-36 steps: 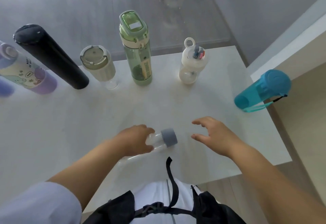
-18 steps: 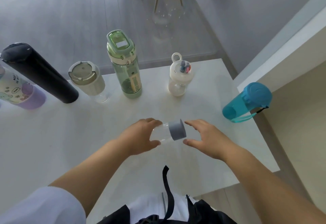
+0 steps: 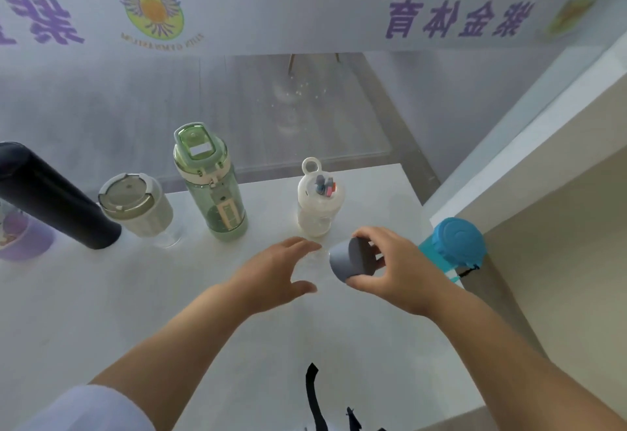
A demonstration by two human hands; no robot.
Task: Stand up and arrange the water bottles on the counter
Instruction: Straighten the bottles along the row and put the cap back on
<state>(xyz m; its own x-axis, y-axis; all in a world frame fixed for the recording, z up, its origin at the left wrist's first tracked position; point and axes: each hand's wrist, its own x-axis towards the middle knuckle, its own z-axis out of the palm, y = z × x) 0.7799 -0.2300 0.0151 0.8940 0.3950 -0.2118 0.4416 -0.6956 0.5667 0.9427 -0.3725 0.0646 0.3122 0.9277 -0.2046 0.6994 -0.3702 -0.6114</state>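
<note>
Two hands met at the clear bottle (image 3: 314,262) near the counter's (image 3: 101,312) right end: the right hand's (image 3: 393,271) fingers (image 3: 364,233) were clamped on its grey cap (image 3: 351,261), tipping it, while the left hand (image 3: 271,276) hovered by the body with fingers spread, seemingly not gripping. Judging by this, that bottle was mid-way to standing. Six others stood upright already: one white (image 3: 319,203), one green (image 3: 212,183), one cream-lidded tumbler (image 3: 139,206), one black flask (image 3: 51,200), one purple (image 3: 23,237) at the left edge, one blue (image 3: 453,247) behind the right hand. Seven in all; arranging probably remained.
</note>
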